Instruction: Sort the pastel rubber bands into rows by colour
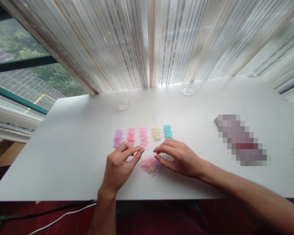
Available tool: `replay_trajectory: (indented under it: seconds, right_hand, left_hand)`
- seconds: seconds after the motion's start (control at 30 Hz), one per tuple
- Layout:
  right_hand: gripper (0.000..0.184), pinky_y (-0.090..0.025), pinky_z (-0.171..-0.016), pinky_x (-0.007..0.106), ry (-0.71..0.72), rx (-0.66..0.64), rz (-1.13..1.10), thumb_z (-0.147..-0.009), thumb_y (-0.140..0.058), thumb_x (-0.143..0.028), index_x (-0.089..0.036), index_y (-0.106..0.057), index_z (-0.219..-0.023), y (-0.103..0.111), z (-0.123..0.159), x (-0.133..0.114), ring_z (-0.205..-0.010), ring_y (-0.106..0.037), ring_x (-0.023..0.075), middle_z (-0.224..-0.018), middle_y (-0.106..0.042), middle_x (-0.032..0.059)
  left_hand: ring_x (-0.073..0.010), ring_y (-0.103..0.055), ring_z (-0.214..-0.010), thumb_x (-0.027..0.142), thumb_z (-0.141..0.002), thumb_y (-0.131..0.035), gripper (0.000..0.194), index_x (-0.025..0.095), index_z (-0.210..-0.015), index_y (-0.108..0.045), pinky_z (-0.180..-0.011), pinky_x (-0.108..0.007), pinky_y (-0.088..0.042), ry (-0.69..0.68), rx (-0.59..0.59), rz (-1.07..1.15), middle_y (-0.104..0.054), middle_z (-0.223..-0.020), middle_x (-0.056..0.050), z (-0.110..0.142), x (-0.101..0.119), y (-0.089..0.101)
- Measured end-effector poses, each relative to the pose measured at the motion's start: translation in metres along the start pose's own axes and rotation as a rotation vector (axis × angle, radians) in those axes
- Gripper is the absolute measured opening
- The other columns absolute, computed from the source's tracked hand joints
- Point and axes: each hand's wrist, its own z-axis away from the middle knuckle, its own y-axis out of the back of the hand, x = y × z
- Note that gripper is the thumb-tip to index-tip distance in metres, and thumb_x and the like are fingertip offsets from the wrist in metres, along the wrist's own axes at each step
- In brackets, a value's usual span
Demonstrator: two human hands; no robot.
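My left hand (120,164) is closed in a pinch, thumb against forefinger, just below the light pink stack (144,135); whatever is between the fingertips is too small to make out. Opposite it, my right hand (180,158) hovers with thumb and fingers apart and nothing visible between them. Under and between both hands lies a loose pile of mixed small tube-like pieces (150,164), mostly pink. Sorted columns of similar pieces form a row beyond: purple (118,138), deeper pink (131,136), light pink, pale yellow (156,133) and turquoise (168,131).
The white table (71,156) runs back to a striped curtain (127,42). A clear plastic container (123,102) and a clear round lid (187,90) stand near its far edge. On the right lies a blurred-out flat object (242,140). A white cable (63,216) hangs below the front edge.
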Motion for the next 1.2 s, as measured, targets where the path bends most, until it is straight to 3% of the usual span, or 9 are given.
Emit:
replay_trajectory:
  seconds: [0.13, 0.33, 0.63, 0.93, 1.2]
  right_hand:
    - [0.012, -0.054, -0.071, 0.029, -0.055, 0.078, -0.082, -0.096, -0.068, -0.027, -0.018, -0.067, -0.104, -0.001, 0.001, -0.002, -0.079, -0.067, 0.0179, -0.088, -0.074, 0.0054]
    - [0.007, -0.051, -0.067, 0.025, -0.063, 0.103, -0.137, -0.097, -0.063, -0.018, -0.019, -0.068, -0.092, -0.001, -0.002, -0.006, -0.070, -0.064, 0.0144, -0.077, -0.071, 0.0025]
    - [0.009, -0.049, -0.067, 0.024, -0.103, 0.037, -0.094, -0.095, -0.065, -0.019, -0.018, -0.072, -0.090, -0.007, -0.009, 0.002, -0.070, -0.063, 0.0143, -0.077, -0.070, 0.0029]
    - [0.010, -0.047, -0.070, 0.027, -0.138, -0.041, 0.100, -0.093, -0.065, -0.014, -0.018, -0.073, -0.091, -0.016, -0.030, 0.000, -0.074, -0.063, 0.0166, -0.081, -0.072, 0.0052]
    - [0.010, -0.043, -0.068, 0.027, -0.190, -0.094, 0.260, -0.092, -0.067, -0.013, -0.017, -0.072, -0.085, -0.022, -0.039, 0.004, -0.078, -0.062, 0.0183, -0.081, -0.071, 0.0053]
  left_hand:
    - [-0.0102, -0.057, -0.066, 0.015, -0.091, -0.074, 0.016, 0.021, -0.105, -0.079, -0.061, -0.021, -0.049, -0.052, -0.007, 0.138, -0.061, -0.075, 0.001, -0.002, 0.011, -0.004]
    - [-0.0100, -0.058, -0.068, 0.011, -0.090, -0.074, 0.019, 0.020, -0.106, -0.078, -0.063, -0.021, -0.048, -0.063, -0.044, 0.192, -0.061, -0.077, 0.001, -0.002, 0.013, -0.007]
    - [-0.0103, -0.056, -0.065, 0.020, -0.094, -0.069, 0.010, 0.021, -0.100, -0.078, -0.061, -0.021, -0.045, 0.015, -0.128, 0.066, -0.059, -0.075, 0.001, -0.001, -0.006, 0.000]
    - [-0.0112, -0.059, -0.065, 0.023, -0.092, -0.070, 0.009, 0.023, -0.093, -0.078, -0.063, -0.023, -0.044, 0.061, -0.158, -0.137, -0.064, -0.076, 0.002, -0.015, -0.015, 0.008]
    - [-0.0129, -0.065, -0.069, 0.021, -0.090, -0.072, 0.010, 0.026, -0.095, -0.079, -0.064, -0.024, -0.045, 0.139, -0.235, -0.268, -0.070, -0.082, 0.003, -0.023, -0.018, 0.003]
